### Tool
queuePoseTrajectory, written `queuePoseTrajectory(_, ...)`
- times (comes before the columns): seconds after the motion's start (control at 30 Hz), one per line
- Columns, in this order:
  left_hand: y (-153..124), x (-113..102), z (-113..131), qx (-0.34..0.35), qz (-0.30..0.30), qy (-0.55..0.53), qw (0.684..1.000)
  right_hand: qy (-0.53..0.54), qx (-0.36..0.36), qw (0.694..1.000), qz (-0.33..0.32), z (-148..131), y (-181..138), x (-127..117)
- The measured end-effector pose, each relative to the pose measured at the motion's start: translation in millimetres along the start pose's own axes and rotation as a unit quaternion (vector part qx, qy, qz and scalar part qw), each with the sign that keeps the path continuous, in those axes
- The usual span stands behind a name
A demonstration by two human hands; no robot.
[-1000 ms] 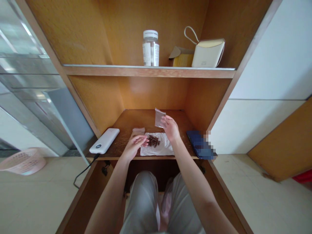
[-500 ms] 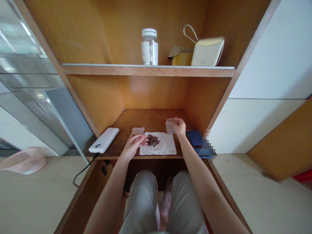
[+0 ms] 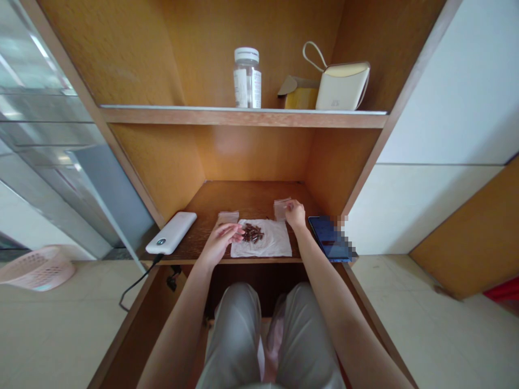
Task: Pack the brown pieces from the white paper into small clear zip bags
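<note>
My left hand (image 3: 221,240) hovers at the left side of a white tissue (image 3: 278,240), palm turned inward. Its fingers are loosely curved and a little apart, with the tips beside a small pile of brown capsules (image 3: 253,233); nothing can be made out in them. At the tissue's far right corner, my right hand (image 3: 295,213) pinches the edge of a small clear zip bag (image 3: 279,209). A second clear zip bag (image 3: 228,216) lies behind my left hand, partly covered by it.
A white power bank (image 3: 172,232) with a black cable is at the left, a dark phone (image 3: 330,237) at the right. On the shelf above stand a clear bottle (image 3: 247,78), an opened yellow box (image 3: 300,97) and a cream pouch (image 3: 343,86). An open drawer surrounds my knees.
My right hand has come slightly down and nearer with the zip bag, which sits lower. The left hand stays beside the capsules. The whole view has shifted slightly.
</note>
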State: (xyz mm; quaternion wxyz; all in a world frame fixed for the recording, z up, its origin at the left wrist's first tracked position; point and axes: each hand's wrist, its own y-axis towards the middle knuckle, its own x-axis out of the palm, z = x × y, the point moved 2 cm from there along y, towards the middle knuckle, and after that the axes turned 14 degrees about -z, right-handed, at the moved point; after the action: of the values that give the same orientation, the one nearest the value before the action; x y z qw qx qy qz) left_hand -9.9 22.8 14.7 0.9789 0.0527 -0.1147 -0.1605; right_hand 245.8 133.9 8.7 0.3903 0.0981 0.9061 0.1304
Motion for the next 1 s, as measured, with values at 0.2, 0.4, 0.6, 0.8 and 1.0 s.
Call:
queuePoseTrajectory(0.2,0.7,-1.7,-1.3,0.0,0.001,0.0,1.0,0.061,0.013,0.998,0.011,3.2,1.4,-0.3)
queuePoseTrajectory(0.4,0.4,-0.3,0.4,0.003,-0.001,-0.001,1.0,-0.035,0.048,0.998,-0.016,1.0,-2.7,0.1)
queuePoseTrajectory(0.6,0.7,-1.2,-1.0,0.001,0.0,0.002,1.0,-0.073,0.062,0.995,0.014,-2.3,-8.9,-1.3)
queuePoseTrajectory(0.8,1.3,-2.0,-1.8,0.005,-0.004,-0.002,1.0,-0.077,0.004,0.997,-0.024,-18.1,-19.1,1.5)
queuePoseTrajectory(1.0,1.4,-2.2,-1.8,0.008,-0.005,-0.002,1.0,-0.119,-0.005,0.991,-0.061,-27.3,-26.9,6.7)
